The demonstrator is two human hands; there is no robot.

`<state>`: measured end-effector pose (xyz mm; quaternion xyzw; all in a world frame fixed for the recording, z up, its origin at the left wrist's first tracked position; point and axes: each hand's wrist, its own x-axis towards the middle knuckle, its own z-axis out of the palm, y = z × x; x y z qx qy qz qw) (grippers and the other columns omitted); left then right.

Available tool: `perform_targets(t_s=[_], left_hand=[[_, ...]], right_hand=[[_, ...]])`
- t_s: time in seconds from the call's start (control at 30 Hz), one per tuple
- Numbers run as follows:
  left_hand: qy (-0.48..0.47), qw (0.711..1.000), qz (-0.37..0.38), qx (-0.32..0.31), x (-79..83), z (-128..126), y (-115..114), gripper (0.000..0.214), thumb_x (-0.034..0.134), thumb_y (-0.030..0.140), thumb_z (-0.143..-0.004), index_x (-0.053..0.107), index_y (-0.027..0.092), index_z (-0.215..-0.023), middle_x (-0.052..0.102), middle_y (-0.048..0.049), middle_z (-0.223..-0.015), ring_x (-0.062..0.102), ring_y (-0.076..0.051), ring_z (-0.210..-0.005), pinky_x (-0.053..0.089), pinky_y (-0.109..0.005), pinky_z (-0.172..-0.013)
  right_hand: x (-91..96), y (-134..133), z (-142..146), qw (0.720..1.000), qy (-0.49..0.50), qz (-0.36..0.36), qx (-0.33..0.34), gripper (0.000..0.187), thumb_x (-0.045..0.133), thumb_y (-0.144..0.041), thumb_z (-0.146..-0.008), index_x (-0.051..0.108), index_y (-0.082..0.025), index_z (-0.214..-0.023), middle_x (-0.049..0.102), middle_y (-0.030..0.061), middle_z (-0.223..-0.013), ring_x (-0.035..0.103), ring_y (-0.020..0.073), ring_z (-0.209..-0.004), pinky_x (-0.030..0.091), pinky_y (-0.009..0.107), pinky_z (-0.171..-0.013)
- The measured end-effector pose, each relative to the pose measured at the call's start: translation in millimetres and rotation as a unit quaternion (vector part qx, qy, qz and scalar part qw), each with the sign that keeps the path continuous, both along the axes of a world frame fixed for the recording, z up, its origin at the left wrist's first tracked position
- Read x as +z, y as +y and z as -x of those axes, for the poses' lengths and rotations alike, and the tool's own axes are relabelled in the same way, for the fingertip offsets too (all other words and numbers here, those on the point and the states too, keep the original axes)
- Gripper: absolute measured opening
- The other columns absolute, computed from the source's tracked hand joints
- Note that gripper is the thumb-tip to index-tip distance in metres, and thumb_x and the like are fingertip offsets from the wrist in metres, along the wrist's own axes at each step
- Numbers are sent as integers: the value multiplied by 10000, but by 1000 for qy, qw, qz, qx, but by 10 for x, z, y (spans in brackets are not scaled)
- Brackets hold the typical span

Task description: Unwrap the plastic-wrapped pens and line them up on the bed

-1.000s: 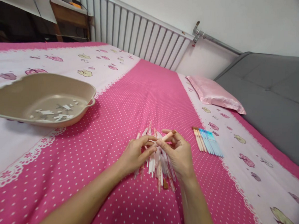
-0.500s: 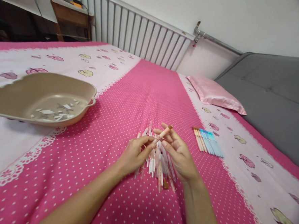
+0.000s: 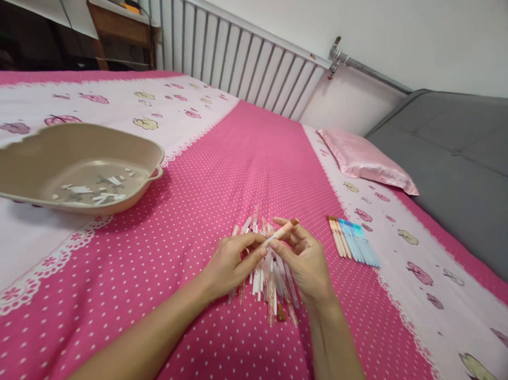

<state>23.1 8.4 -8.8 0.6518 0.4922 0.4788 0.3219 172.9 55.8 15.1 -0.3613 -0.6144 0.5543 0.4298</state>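
Between my hands is a slim peach pen (image 3: pixel 283 232) with a brown end, tilted up to the right. My left hand (image 3: pixel 231 262) pinches its lower end between thumb and forefinger. My right hand (image 3: pixel 308 263) is closed on its upper part, the thumb pressed along the barrel. Directly beneath them lies a loose pile of clear, pink and white pen parts (image 3: pixel 270 285), partly hidden by my hands. To the right of my right hand, several finished-looking pens (image 3: pixel 356 242), peach and light blue, lie side by side on the bedspread.
A beige plastic basin (image 3: pixel 123 136) with small white and grey pieces stands at the left. The pink dotted bedspread (image 3: pixel 248 149) covers the bed. A pink pillow (image 3: pixel 368 159) rests by the grey headboard (image 3: pixel 466 163). Behind is a white radiator (image 3: pixel 228 45).
My right hand's fingers, looser before, have closed round the pen's upper part. The pen's brown end has shifted slightly right and down. My left hand keeps its pinch.
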Motion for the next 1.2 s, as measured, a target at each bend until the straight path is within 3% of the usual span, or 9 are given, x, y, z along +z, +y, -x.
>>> perform_targets(t_s=[0.23,0.37,0.53,0.7,0.93,1.07,1.2], left_hand=[[8,1000,-14,16,3,-7,-9,242,492,342,-862,629,160,-945,659,-26,-753,580,-135,-672,431,-265,-649],[-83,995,39,-24,27,-5,-16,260,507,355,-852,631,151,-954,650,-50,-798,584,-141,-699,449,-266,-645],[-256,945,166,-120,73,3,-11,284,535,392,-833,630,128,-874,624,-50,-741,549,-100,-575,434,-223,-536],[-312,914,205,-161,80,16,-19,281,534,374,-839,624,127,-741,623,-43,-685,529,-76,-527,432,-203,-520],[-282,927,193,-157,56,11,-9,297,565,397,-815,654,115,-791,600,-30,-590,505,-72,-478,408,-193,-483],[-297,930,184,-115,26,-13,19,267,678,365,-719,625,114,-795,653,-47,-693,484,-54,-445,383,-190,-454],[-277,942,171,-80,10,-43,35,259,691,351,-695,607,113,-750,633,-34,-661,494,-63,-465,381,-196,-458]], right_hand=[[37,-18,15,998,-43,-25,-30,387,731,-273,-679,609,-220,-1042,647,38,-937,598,186,-901,483,340,-803],[50,-31,36,1000,7,18,8,366,695,-293,-731,596,-249,-1080,648,41,-1018,595,181,-962,486,322,-818],[85,-57,33,989,96,83,71,390,624,-284,-805,552,-278,-1189,653,40,-1068,602,157,-953,495,301,-827],[92,-52,20,986,106,106,76,420,675,-259,-763,583,-258,-1172,683,32,-961,613,111,-741,508,237,-693],[84,-32,18,991,88,97,39,345,748,-267,-682,665,-213,-1012,711,42,-850,643,139,-716,519,269,-699],[73,-31,20,992,73,97,28,351,759,-285,-665,663,-202,-992,720,46,-824,661,159,-717,531,297,-706],[49,-25,20,991,75,108,21,392,785,-258,-626,657,-201,-992,723,39,-814,673,168,-720,540,302,-706]])
